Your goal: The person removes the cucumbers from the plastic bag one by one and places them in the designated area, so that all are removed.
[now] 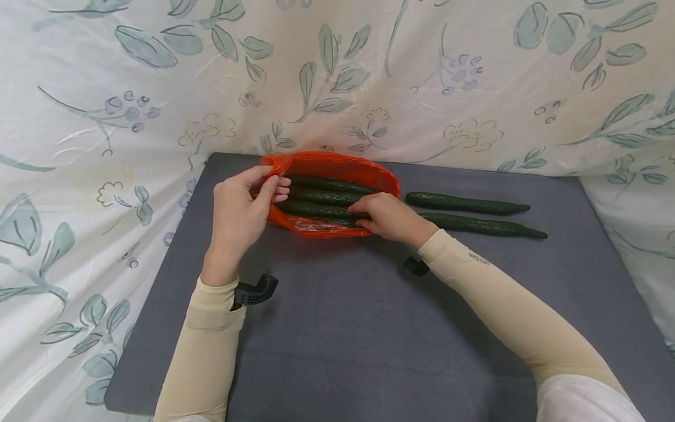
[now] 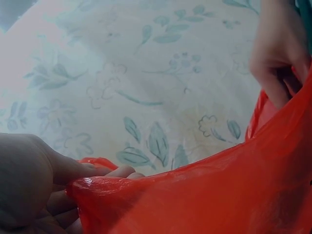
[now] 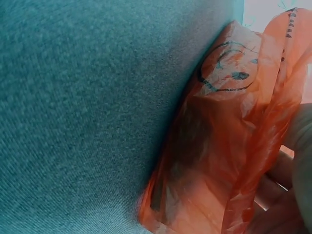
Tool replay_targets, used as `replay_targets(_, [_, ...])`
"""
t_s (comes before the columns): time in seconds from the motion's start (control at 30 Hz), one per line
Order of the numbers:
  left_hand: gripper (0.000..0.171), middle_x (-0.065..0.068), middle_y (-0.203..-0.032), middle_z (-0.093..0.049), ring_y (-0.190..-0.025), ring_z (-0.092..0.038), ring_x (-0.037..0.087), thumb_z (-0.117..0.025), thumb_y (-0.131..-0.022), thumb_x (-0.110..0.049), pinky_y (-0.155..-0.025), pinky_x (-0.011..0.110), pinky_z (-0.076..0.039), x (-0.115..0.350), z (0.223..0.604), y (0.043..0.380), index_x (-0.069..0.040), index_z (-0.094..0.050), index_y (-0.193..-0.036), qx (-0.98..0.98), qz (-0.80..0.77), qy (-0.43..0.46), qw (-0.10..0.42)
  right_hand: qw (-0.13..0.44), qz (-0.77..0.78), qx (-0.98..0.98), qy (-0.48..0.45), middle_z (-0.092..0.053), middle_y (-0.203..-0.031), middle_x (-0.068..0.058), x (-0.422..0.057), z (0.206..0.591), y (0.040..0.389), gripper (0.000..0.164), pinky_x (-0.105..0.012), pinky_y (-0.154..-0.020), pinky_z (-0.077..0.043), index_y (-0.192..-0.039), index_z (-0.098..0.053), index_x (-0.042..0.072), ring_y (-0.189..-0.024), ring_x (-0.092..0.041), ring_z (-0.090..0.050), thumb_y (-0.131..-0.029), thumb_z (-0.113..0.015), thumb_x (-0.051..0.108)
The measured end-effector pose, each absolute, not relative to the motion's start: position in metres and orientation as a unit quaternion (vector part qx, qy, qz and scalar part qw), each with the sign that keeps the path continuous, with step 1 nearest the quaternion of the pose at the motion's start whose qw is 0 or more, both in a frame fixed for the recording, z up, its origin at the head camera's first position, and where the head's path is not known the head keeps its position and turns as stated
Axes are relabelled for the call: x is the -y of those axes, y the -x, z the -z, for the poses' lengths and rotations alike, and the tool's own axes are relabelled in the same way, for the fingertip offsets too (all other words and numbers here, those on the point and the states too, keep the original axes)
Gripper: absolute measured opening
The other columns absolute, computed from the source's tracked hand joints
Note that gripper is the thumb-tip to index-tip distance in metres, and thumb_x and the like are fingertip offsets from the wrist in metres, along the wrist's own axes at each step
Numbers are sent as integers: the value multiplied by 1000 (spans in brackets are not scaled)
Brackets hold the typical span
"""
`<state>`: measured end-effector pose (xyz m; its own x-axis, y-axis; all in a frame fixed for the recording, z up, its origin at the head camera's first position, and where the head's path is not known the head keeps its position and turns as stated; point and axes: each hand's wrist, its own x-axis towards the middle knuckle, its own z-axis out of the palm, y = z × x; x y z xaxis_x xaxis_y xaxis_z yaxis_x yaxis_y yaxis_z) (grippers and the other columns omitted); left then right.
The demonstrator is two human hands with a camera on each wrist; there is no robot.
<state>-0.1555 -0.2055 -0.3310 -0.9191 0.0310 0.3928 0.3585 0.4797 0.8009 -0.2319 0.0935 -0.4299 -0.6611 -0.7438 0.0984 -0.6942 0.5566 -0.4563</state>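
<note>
A red plastic bag [image 1: 337, 157] lies on its side at the back of the table, its mouth held wide. Three dark green cucumbers [image 1: 327, 197] lie side by side inside it. My left hand [image 1: 239, 208] pinches the bag's left rim between thumb and fingers, as the left wrist view shows close up. My right hand [image 1: 392, 217] reaches in over the bag's right edge, thumb and fingers around the nearest cucumber in the bag. In the right wrist view, the bag's printed side [image 3: 229, 73] covers part of that hand's work.
Two more cucumbers lie right of the bag, one farther back [image 1: 466, 203] and one nearer [image 1: 487, 225], its left end behind my right hand. The dark grey table [image 1: 337, 328] meets a leaf-patterned cloth [image 1: 337, 76] right behind the bag.
</note>
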Motion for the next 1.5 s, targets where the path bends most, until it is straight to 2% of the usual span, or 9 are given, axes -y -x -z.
replay_targets(0.37, [23,11,-101,-81,-83,-80,17,-71,-106,-7,-80,20,-63,206,329,156,4,-77,-126,849,489,115,167,56,202,-891,403,-75,-128,-14,-91,433,230,34,-46,-95,-63,-130,-77,2,-115,-30,-72,-97,-82,4])
replay_targets(0.5, [23,12,-101,-81,-82,-80,17,-71,-106,-6,-80,20,-63,206,329,156,5,-77,-125,847,491,116,169,56,179,-896,403,-74,-127,-15,-88,434,229,35,-46,-95,-63,-131,-77,1,-114,-31,-72,-96,-83,7])
replay_targets(0.73, [22,12,-100,-81,-81,-80,15,-71,-106,-5,-79,21,-63,207,329,156,6,-77,-125,843,497,115,169,48,139,-902,407,-72,-118,-13,-83,436,225,39,-46,-88,-65,-127,-78,4,-102,-29,-72,-92,-90,18])
replay_targets(0.97, [21,12,-100,-81,-82,-80,15,-70,-107,-6,-80,21,-63,207,331,156,4,-78,-123,846,494,114,168,40,116,-904,410,-69,-117,-12,-82,441,222,44,-47,-87,-65,-127,-77,4,-103,-30,-69,-90,-92,22])
replay_targets(1.23, [21,11,-100,-81,-82,-80,16,-71,-106,-6,-79,21,-63,208,330,155,4,-78,-123,846,491,116,171,38,117,-903,412,-72,-110,-12,-79,439,222,28,-45,-82,-65,-121,-78,3,-96,-29,-72,-94,-86,9])
replay_targets(1.5, [21,10,-100,-81,-82,-80,16,-71,-106,-7,-80,21,-63,207,330,155,3,-78,-123,847,490,117,171,20,99,-908,406,-73,-98,-9,-75,442,221,21,-47,-76,-66,-110,-80,6,-86,-28,-73,-93,-89,16])
